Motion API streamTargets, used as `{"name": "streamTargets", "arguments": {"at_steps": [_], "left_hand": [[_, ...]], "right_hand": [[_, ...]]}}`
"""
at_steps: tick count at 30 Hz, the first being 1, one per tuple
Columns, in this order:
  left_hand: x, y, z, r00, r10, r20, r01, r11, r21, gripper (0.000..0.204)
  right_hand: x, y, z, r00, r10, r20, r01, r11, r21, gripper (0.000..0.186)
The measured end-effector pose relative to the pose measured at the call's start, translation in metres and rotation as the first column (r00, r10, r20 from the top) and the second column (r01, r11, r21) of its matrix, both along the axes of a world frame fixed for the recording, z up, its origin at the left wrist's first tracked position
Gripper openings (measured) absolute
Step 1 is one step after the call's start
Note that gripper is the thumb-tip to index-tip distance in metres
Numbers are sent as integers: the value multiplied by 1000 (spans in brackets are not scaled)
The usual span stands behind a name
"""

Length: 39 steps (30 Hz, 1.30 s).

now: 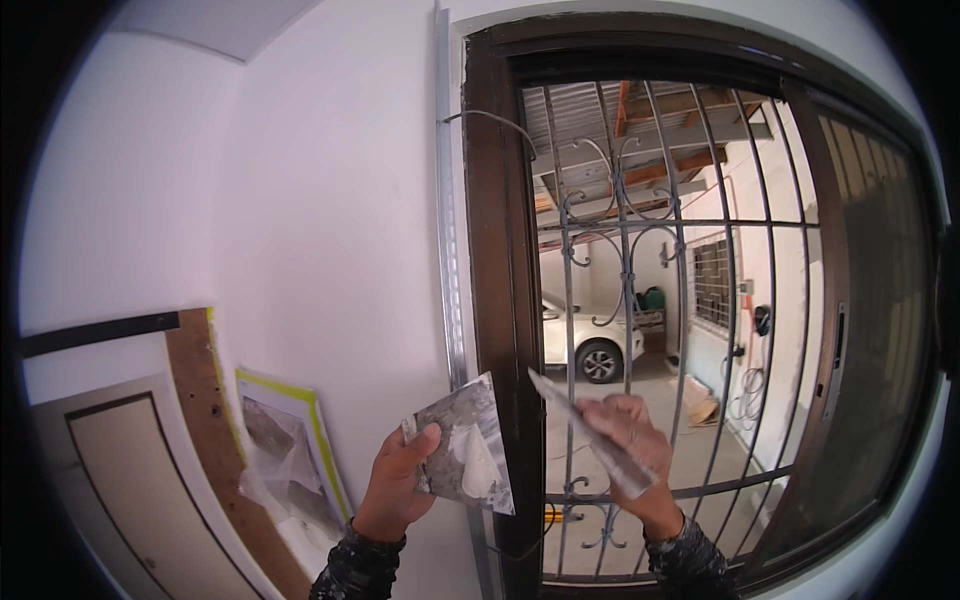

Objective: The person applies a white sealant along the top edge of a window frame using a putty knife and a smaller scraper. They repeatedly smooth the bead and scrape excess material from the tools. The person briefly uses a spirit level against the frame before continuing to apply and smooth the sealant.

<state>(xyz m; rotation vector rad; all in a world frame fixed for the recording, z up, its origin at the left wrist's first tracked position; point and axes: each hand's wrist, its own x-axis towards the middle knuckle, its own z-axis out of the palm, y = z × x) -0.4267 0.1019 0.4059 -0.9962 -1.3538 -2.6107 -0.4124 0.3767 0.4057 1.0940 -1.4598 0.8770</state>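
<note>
My left hand (400, 475) grips a flat metal plate (440, 445) by its left side, thumb on top. The plate is smeared grey, and a lump of white plaster (482, 466) lies on its right half. To the right, my right hand (640, 445) is closed round a long, narrow trowel (600, 440), seen nearly edge-on with its tip up and to the left. The trowel's handle is hidden by the fingers. Plate and trowel are apart. Behind the plate runs a perforated metal corner bead (452, 250), upright along the wall edge beside a dark brown window frame (500, 260).
A wire (490, 118) loops from the corner bead to the frame. Metal grille bars (625, 260) fill the opening; a white car (575, 340) stands beyond. At lower left are a brown board (205, 390), a yellow-edged panel (325, 425) with plastic sheeting, and a door (140, 480).
</note>
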Motion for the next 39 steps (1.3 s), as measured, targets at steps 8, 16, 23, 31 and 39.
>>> {"name": "streamTargets", "arguments": {"at_steps": [8, 16, 23, 31, 39], "left_hand": [[29, 40, -7, 985, -53, 164, 40, 996, 77, 42], [49, 50, -8, 960, 70, 270, -121, 976, 180, 37], [66, 21, 12, 954, 289, 83, -286, 957, -44, 37], [66, 4, 15, 942, 323, 87, -294, 924, -245, 44], [59, -5, 11, 963, 269, 1, -258, 927, -274, 42]], "right_hand": [[2, 22, -13, 973, 218, -80, -201, 963, 177, 49], [-21, 35, -19, 988, -137, -78, 157, 901, 405, 47], [-2, 56, 8, 905, -196, -379, 346, 856, 383, 25], [39, 37, 42, 778, -186, -600, 581, 578, 573, 27], [47, 18, 61, 733, -176, -657, 661, 415, 626, 26]]}}
